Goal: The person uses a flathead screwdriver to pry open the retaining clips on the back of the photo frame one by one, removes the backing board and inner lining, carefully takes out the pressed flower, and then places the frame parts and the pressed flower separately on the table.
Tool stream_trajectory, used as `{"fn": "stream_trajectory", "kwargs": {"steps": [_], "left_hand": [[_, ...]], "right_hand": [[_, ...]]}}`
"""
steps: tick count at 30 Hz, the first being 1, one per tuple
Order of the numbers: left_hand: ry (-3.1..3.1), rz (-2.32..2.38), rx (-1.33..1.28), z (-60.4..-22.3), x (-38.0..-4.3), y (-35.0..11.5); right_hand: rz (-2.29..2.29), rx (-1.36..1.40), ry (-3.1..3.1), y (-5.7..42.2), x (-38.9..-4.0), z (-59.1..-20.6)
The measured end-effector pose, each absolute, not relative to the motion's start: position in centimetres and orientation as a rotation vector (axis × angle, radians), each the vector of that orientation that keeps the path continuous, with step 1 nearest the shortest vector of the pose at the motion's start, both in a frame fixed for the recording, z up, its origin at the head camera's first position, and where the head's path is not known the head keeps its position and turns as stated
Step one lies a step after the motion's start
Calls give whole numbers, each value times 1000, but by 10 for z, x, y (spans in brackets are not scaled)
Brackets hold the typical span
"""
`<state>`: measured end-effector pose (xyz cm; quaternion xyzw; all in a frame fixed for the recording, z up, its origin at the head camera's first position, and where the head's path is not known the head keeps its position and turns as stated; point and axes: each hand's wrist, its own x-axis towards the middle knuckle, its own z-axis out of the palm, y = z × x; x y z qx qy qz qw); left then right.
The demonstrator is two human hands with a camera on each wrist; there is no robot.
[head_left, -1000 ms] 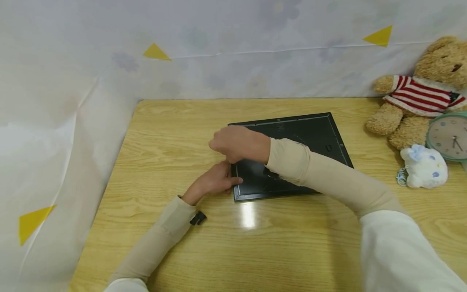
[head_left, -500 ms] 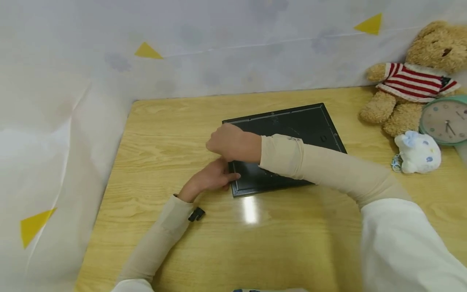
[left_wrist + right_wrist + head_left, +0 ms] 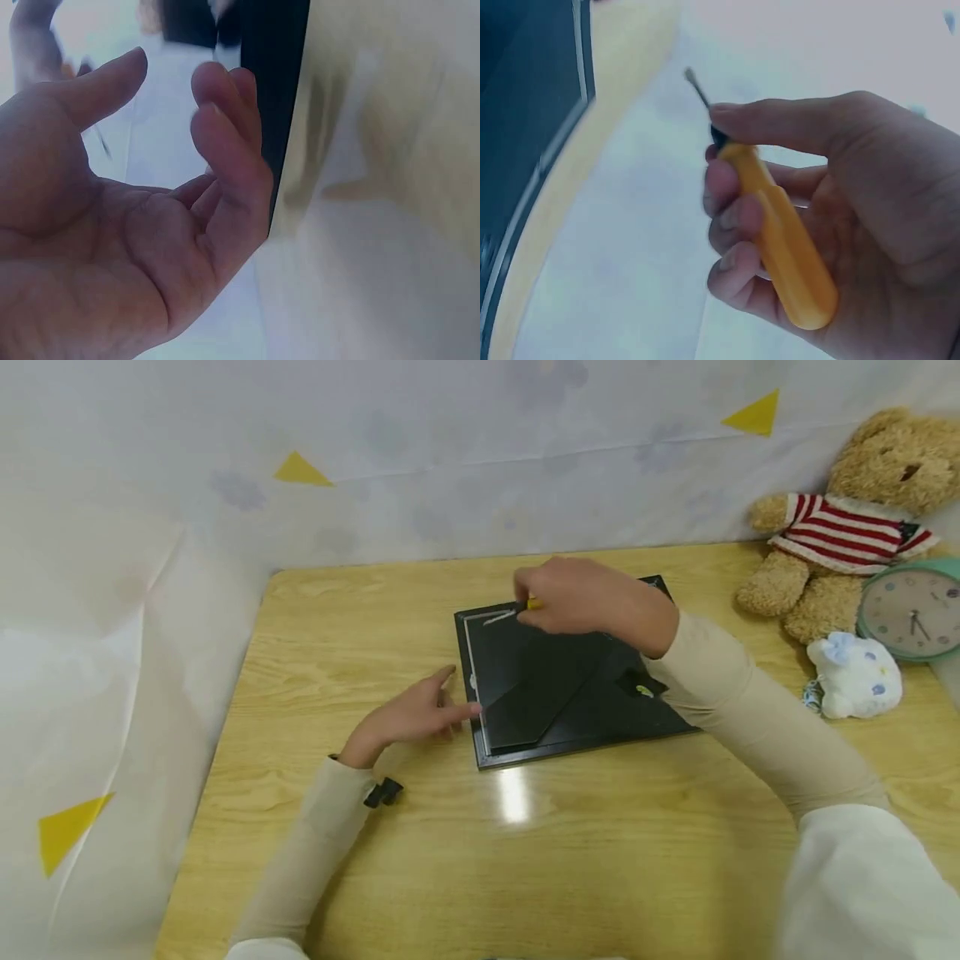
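A black picture frame (image 3: pixel 585 720) lies back side up on the wooden table. In my right hand (image 3: pixel 588 597) is a screwdriver (image 3: pixel 791 247) with a yellow handle and a thin metal shaft. Fingers wrap its handle and the thumb lies near the collar. This hand is above the frame's far edge, the shaft slanting toward the far left corner. My left hand (image 3: pixel 408 714) is at the frame's left edge, thumb and fingers spread apart with the fingers half bent; it holds nothing. Whether its thumb touches the frame I cannot tell.
To the right sit a teddy bear (image 3: pixel 847 535) in a striped sweater, a round green clock (image 3: pixel 911 610) and a small white plush toy (image 3: pixel 858 677). A patterned sheet (image 3: pixel 450 510) hangs behind the table. A black clip (image 3: pixel 384 792) is at the left cuff.
My right hand has moved right and away from the frame's left edge, bringing the screwdriver into sight. The left hand has drawn slightly left, its fingers loosening from the edge.
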<state>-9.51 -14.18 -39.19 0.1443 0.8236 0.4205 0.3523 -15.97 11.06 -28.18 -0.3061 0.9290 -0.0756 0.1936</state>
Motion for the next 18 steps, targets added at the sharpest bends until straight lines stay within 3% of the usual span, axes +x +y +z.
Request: {"fn": "stream_trajectory", "kwargs": {"steps": [11, 18], "left_hand": [[2331, 1025, 423, -386, -183, -171], [2390, 948, 556, -392, -206, -151]], "right_hand": [[-638, -320, 2841, 262, -189, -302], [-667, -77, 2897, 326, -190, -345]]}}
